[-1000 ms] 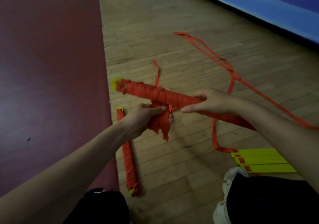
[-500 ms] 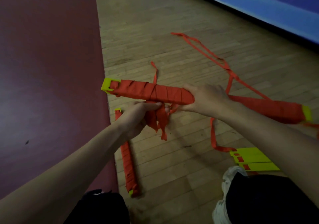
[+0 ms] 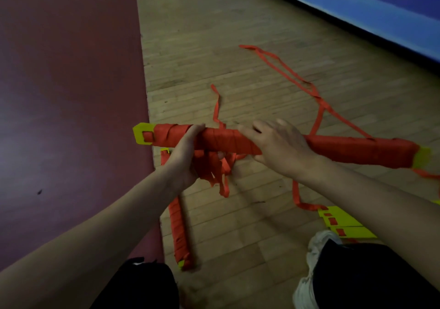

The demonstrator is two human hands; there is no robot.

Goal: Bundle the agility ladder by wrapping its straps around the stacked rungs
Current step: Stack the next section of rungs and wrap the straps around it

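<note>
Orange-wrapped rung bundle lies across mid-frame. Your left hand curls fully round it left of centre, loose straps dangling below. Your right hand clasps its middle, fingers over, thumb under.

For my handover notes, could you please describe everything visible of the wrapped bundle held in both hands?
The wrapped bundle is a long stack of rungs wound nearly end to end in orange webbing strap; only yellow-green, plastic-looking tips show at both ends. It is held roughly level above the wooden floor. The left hand grips it near its left end, the right hand clasps its middle. Between the hands, loose strap ends hang below.
</note>
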